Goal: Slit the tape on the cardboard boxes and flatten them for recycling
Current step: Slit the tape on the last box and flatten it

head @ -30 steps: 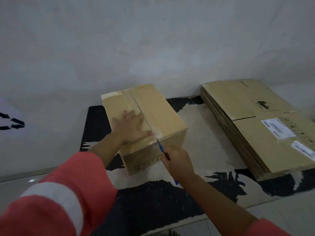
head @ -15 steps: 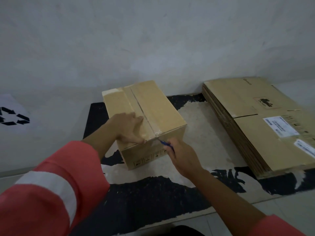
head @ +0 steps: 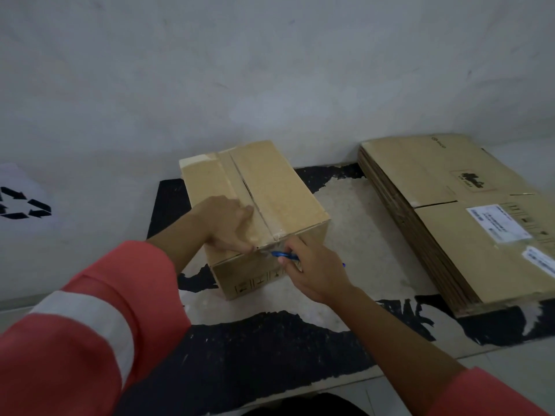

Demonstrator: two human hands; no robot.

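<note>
While two arms in orange sleeves are reaching toward the box (head: 279, 193) from its near side, the left sleeve (head: 75, 340) is showing a pale band and the right sleeve (head: 495, 394) is only peeking in at the corner. A black mat (head: 270, 349), worn through to pale patches, is lying under the box and spreading out in front of it.

At the box's near top edge the hands are working close together but not touching. The right hand (head: 315, 271) is gripping a blue cutter (head: 280, 255), fingers curled round it, with the tip pointing at the spot where the tape (head: 258, 217) is folding over that edge. Whether the blade is touching the tape I cannot tell. The left hand (head: 228, 223) is resting on top of the box, left of the tape, holding nothing. Its forefinger is pressing along the near edge just beside the cutter's tip.

The box is sitting closed on the mat, the clear tape running along its top seam from the near edge to the far one. To the right of the box, well apart from it, a stack of flattened boxes (head: 435, 181) is lying with white labels (head: 498, 223) on the top sheet. Far to the left of the box a black recycling sign (head: 22, 202) is showing on a pale sheet. A grey wall (head: 270, 70) is rising just behind the box.
</note>
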